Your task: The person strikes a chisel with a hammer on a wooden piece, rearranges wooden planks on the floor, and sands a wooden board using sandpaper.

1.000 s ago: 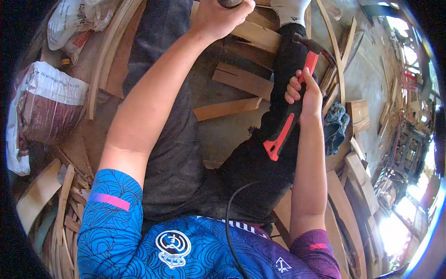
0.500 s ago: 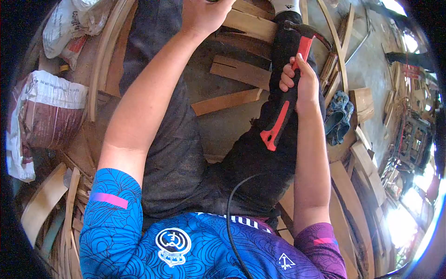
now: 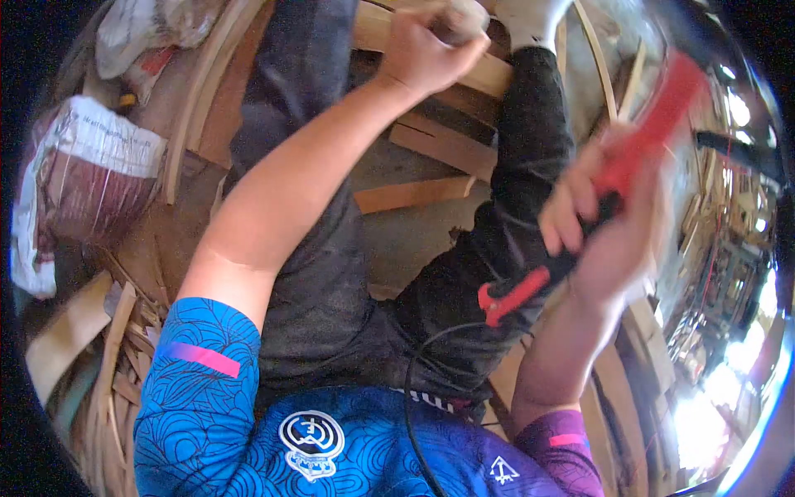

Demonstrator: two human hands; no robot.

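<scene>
My right hand (image 3: 621,215) is wrapped round the red and black handle of a hammer (image 3: 662,108), lifted and tilted toward the upper right. Motion smears both, and the hammer's head does not show clearly. Near the top middle, my left hand (image 3: 426,58) is closed round a roundish tan-grey thing (image 3: 462,18) whose kind I cannot make out. Beneath that hand, pale boards (image 3: 489,74) lie across between my legs. A shorter brown piece of wood (image 3: 414,195) rests on the floor closer to me.
Printed sacks (image 3: 108,166) stand on the left. A long curved wood strip (image 3: 195,108) runs beside my leg, with offcuts (image 3: 116,364) below it. A black cord (image 3: 410,398) hangs over my shirt. My foot in a white sock (image 3: 530,25) is by the boards.
The hammer has swung up and to the right with my right hand, coming closer to the camera. My left hand appears farther right and lower, showing the roundish thing in it.
</scene>
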